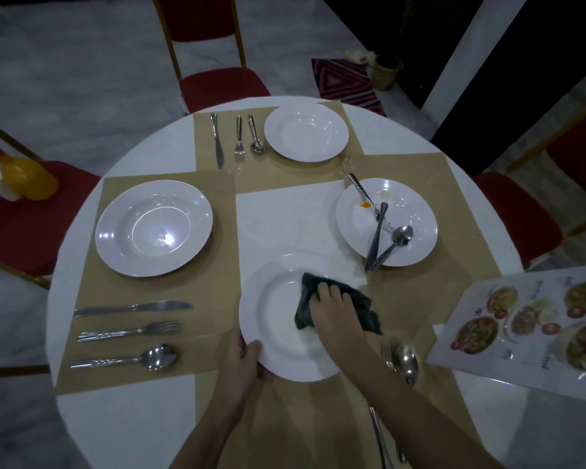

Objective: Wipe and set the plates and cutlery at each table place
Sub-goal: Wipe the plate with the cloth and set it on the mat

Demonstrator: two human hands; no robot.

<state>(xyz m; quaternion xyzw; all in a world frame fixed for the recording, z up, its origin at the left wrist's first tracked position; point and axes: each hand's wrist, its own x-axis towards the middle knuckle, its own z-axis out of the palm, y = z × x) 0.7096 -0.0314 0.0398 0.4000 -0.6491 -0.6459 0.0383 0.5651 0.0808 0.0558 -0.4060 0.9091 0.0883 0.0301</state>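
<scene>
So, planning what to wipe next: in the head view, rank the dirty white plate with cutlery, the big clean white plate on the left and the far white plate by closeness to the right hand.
From the right hand:
1. Dirty white plate with cutlery, right.
2. Big clean white plate, left.
3. Far white plate, top.

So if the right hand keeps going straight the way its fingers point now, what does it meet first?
The right hand points up-left across the near plate. Past that plate's far rim it would first reach the white paper napkin in the table's middle, as far as this one view shows.
</scene>
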